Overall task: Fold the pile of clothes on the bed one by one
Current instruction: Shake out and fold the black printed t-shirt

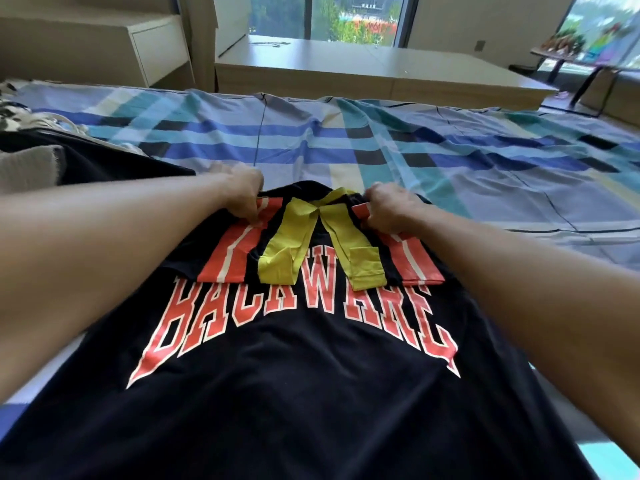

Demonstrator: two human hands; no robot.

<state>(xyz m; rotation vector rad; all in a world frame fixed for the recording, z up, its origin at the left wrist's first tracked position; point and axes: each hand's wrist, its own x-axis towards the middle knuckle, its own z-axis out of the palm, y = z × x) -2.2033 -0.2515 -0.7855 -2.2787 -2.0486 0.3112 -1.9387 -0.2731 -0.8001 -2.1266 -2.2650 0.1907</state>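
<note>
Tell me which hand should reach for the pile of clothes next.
Probably left: the left hand grips the shirt on the side nearer the pile; the right hand would have to cross the shirt.

Black lettered T-shirt (pixel 294 393) lies flat on bed, far end folded over.

Black T-shirt (pixel 294 393) spread on plaid bed (pixel 485 161), red lettering up. Left hand (pixel 242 195) and right hand (pixel 391 206) pinch its folded-over far edge, either side of yellow ribbon (pixel 298 237).

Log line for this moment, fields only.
step: folding black shirt; left hand: grips far fold; right hand: grips far fold; pile: on bed, left side
</note>
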